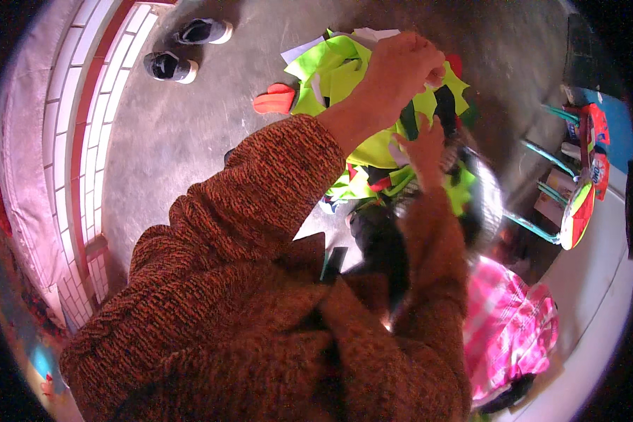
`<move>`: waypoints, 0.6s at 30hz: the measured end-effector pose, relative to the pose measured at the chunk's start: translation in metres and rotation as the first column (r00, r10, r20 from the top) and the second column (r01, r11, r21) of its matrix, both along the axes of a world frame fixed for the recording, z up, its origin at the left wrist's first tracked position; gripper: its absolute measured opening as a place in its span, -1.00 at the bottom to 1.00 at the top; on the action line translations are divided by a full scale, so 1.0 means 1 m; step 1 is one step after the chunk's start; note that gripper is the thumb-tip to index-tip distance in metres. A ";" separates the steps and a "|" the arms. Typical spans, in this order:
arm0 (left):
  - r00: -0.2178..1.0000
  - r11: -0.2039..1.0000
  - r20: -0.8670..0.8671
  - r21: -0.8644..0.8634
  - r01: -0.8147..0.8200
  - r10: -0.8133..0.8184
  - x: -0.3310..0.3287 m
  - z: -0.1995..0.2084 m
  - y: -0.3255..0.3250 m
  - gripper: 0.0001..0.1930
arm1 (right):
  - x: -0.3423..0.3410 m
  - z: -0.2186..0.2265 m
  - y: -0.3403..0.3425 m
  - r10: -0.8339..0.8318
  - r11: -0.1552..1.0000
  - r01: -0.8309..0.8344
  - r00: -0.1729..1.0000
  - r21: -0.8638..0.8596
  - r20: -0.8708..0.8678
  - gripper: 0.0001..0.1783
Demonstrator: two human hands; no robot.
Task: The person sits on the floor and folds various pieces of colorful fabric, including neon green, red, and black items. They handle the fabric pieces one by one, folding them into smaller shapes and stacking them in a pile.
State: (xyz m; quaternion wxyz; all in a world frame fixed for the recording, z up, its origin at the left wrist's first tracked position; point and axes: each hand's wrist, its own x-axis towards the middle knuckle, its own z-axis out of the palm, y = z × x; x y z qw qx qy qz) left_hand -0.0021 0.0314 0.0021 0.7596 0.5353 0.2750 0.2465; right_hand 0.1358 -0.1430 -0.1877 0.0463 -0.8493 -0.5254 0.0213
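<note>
My left hand (404, 65) is raised over a heap of cloth scraps (341, 67), mostly neon yellow with white and black pieces. Its fingers are curled together in a pinch, and whatever they grip is too small or hidden to make out. Just below it, my right hand (425, 151) reaches up among the scraps with thumb and a finger spread apart. A dark green scrap (408, 121) shows beside its fingertips; I cannot tell if they touch it. An orange-red scrap (274, 99) lies on the floor left of the heap.
Two dark shoes (202, 32) with pale soles sit on the concrete floor, upper left, beside a white brick-patterned wall (77, 141). A chair (577, 211) with teal legs and red packets (599, 176) are at the right. A pink checked cloth (510, 327) lies lower right, near a whitish sack (487, 190).
</note>
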 end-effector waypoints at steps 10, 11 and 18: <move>1.000 0.996 -0.015 0.084 0.011 -0.010 -0.010 0.002 0.007 -0.81 | 0.026 -0.047 0.030 -0.218 0.976 0.209 0.911 -0.064 -0.349 -0.43; 1.000 1.000 -0.011 0.026 -0.008 0.008 -0.009 0.004 0.007 -0.81 | 0.033 -0.049 0.029 -0.232 0.971 0.229 0.858 -0.064 -0.458 -0.45; 0.997 0.997 0.060 -0.069 -0.038 0.042 -0.006 0.001 0.006 -0.76 | 0.083 -0.018 -0.007 -0.188 0.958 0.257 0.898 0.127 -0.397 -0.44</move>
